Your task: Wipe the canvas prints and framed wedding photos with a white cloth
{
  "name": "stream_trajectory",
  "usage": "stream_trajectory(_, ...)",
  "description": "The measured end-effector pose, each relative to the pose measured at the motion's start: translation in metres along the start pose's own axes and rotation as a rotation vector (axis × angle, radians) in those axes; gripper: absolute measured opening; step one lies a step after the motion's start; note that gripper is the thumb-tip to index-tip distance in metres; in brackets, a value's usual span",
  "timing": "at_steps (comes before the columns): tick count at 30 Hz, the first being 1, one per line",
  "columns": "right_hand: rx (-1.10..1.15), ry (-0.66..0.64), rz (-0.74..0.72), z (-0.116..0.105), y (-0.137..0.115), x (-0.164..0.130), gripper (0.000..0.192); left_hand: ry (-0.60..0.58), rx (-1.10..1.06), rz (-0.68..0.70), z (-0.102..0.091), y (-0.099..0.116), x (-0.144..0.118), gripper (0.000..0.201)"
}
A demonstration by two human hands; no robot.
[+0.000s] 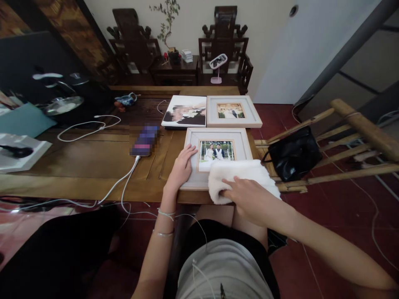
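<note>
Nearest the camera, the left hand (pixel 181 166) is laid flat and open on the left border of the photo frame (pixel 218 143) at the table edge (pixel 93 182). A white cloth (pixel 240 178) is pressed on its lower right corner by the right hand (pixel 249 201), fingers seemingly half-curled. Overhanging slightly, the frame could be pushed off by a hard wipe.

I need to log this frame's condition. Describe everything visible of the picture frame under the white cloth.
The picture frame is rectangular, with a pale, whitish moulding, a wide light mat and a thin wood-toned inner border around a photo of two people outdoors. It lies flat, face up, at the near edge of the wooden table, just in front of two other pictures. The left hand rests flat on its left side. A fluffy white cloth, pressed down by the right hand, covers its lower right part.
</note>
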State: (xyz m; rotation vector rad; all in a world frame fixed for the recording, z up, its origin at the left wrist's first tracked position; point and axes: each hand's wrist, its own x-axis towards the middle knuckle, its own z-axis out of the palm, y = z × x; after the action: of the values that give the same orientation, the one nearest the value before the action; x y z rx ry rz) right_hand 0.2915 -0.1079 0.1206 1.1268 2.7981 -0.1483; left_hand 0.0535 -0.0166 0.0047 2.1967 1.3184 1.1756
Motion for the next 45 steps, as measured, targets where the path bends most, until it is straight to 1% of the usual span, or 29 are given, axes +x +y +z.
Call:
stream_trajectory(3,-0.005,0.075,0.059,0.018,0.016,0.017,0.054,-0.012,-0.001,0.002,-0.001,0.0,0.0,0.038)
stream_trajectory(6,-0.055,0.2,0.118,0.033,0.051,0.044,0.061,-0.022,-0.005,0.009,-0.002,0.0,0.0,0.038)
stream_trajectory(9,-0.1,0.272,0.176,0.035,0.089,0.073,0.061,-0.032,-0.019,0.008,-0.004,0.0,0.001,0.038)
stream_trajectory(11,-0.12,0.295,0.199,0.032,0.107,0.091,0.06,-0.033,-0.03,0.001,-0.005,0.0,0.001,0.038)
stream_trajectory(12,-0.131,0.297,0.208,0.03,0.112,0.097,0.06,-0.031,-0.033,-0.004,-0.005,-0.001,0.001,0.038)
stream_trajectory(14,-0.153,0.263,0.211,0.028,0.113,0.104,0.058,-0.025,-0.037,-0.009,-0.005,-0.001,0.001,0.038)
stream_trajectory(16,-0.166,0.195,0.186,0.028,0.102,0.1,0.056,-0.02,-0.037,-0.01,-0.004,-0.001,0.001,0.038)
stream_trajectory(18,-0.161,0.126,0.152,0.028,0.083,0.085,0.054,-0.015,-0.034,-0.01,-0.003,0.0,0.001,0.038)
stream_trajectory(20,-0.13,0.067,0.118,0.024,0.06,0.062,0.053,-0.005,-0.029,-0.012,-0.002,0.0,0.001,0.038)
stream_trajectory(22,-0.076,0.011,0.052,0.017,0.038,0.036,0.051,0.002,-0.02,-0.017,-0.002,0.001,0.001,0.039)
stream_trajectory(24,-0.011,-0.007,-0.012,0.008,0.02,0.014,0.051,0.003,-0.015,-0.019,-0.002,0.002,0.001,0.039)
stream_trajectory(26,0.045,-0.004,-0.06,0.002,0.007,0.0,0.051,-0.001,-0.015,-0.013,-0.002,0.002,0.0,0.039)
stream_trajectory(29,0.091,0.013,-0.094,0.003,-0.001,0.0,0.052,-0.004,-0.013,-0.004,-0.002,0.001,0.0,0.038)
stream_trajectory(31,0.115,0.044,-0.081,0.012,0.004,0.011,0.055,-0.01,-0.01,-0.01,-0.002,0.001,0.0,0.037)
stream_trajectory(33,0.119,0.092,-0.052,0.023,0.019,0.028,0.057,-0.018,-0.011,-0.015,-0.003,0.002,0.0,0.038)
stream_trajectory(35,0.078,0.145,-0.02,0.032,0.042,0.047,0.059,-0.023,-0.018,-0.017,-0.003,0.002,0.0,0.04)
stream_trajectory(37,0.005,0.191,0.044,0.036,0.07,0.066,0.06,-0.024,-0.03,-0.018,-0.004,0.002,0.001,0.041)
stream_trajectory(39,-0.069,0.232,0.121,0.035,0.095,0.084,0.062,-0.026,-0.044,-0.015,-0.004,0.002,0.001,0.041)
stream_trajectory(41,-0.129,0.258,0.184,0.032,0.112,0.098,0.061,-0.029,-0.053,-0.011,-0.005,0.002,0.001,0.04)
stream_trajectory(43,-0.164,0.248,0.208,0.03,0.117,0.106,0.06,-0.033,-0.055,-0.01,-0.005,0.002,0.001,0.039)
stream_trajectory(45,-0.175,0.196,0.19,0.03,0.109,0.105,0.059,-0.033,-0.053,-0.01,-0.005,0.002,0.001,0.039)
